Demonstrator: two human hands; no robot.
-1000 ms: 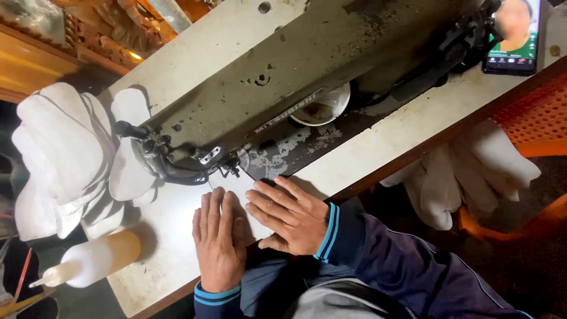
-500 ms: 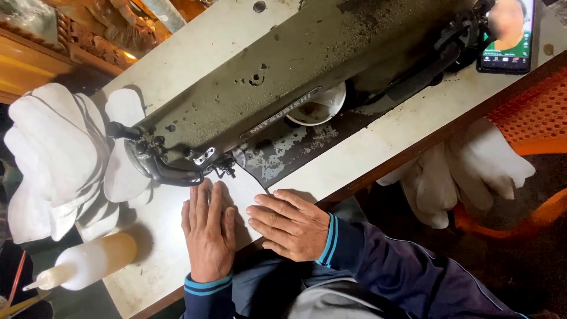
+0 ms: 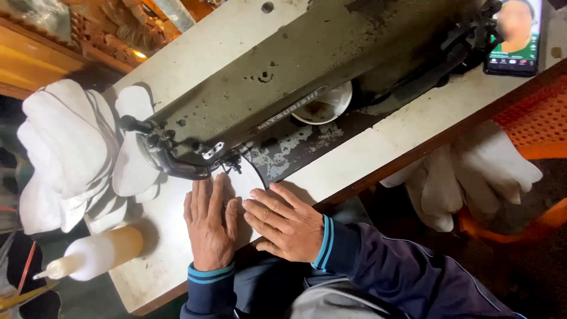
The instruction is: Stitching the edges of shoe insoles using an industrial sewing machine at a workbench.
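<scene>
Left hand [image 3: 208, 227] flat, fingers together and stretched out, palm down on the white fabric piece [image 3: 239, 183]; no closed grip, only pressure. Right hand [image 3: 283, 223] likewise open, fingers splayed, pressing the same piece just beside the left. Fabric pinned to the tabletop [image 3: 378, 142] under both palms, its far edge at the presser foot [image 3: 230, 162] of the olive-green sewing machine [image 3: 307, 77]. Fingertips very near the needle area: likely risk of a pricked finger if pushed further in. Uneven pressure between the two hands, probably a crooked seam or a puckered edge. Left of the machine, a stack of white fabric pieces [image 3: 65, 147] and a plastic squeeze bottle [image 3: 94, 254] lying on its side. More white pieces [image 3: 466, 177] hanging off the near edge; a phone [image 3: 517, 35] at the far corner.
</scene>
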